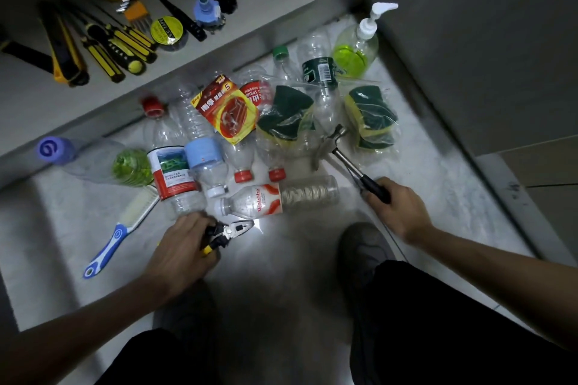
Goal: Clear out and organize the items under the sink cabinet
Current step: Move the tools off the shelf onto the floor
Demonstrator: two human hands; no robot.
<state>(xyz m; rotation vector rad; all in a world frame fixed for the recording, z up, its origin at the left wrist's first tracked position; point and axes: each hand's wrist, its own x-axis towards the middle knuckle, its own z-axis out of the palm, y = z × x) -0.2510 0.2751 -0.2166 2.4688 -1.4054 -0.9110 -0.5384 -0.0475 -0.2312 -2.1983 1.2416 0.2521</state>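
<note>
At lower centre, the left hand is gripping yellow-black metal pliers on the pale marble floor. The right hand is holding a shiny steel hammer by its black handle, beside crumpled clear plastic bottles.

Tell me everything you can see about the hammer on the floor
The hammer is a claw hammer with a shiny metal head and shaft and a black grip. It lies tilted across the pale floor, head among the empty plastic bottles, beside a bagged sponge. The right hand grips its handle end.
</note>
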